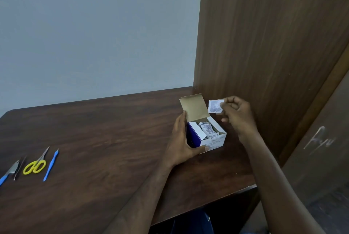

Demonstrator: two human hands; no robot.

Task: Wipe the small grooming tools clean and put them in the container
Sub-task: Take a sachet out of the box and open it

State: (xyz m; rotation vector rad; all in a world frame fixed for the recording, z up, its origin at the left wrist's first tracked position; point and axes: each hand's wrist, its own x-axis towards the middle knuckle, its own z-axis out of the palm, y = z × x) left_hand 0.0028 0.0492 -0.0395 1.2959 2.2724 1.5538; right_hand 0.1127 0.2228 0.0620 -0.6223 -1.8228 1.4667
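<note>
A blue and white box of wipe sachets stands open on the table's right side, its lid flap up and several sachets inside. My left hand grips the box's left side. My right hand holds one white sachet pinched in its fingertips, just above and right of the box. Far to the left lie the grooming tools: yellow-handled scissors, a slim blue-handled tool, dark tweezers and a blue-handled clipper at the frame's edge.
The dark wooden table meets a grey wall behind and a wooden panel on the right. The table's front edge runs diagonally near my forearms. No container other than the box is in sight.
</note>
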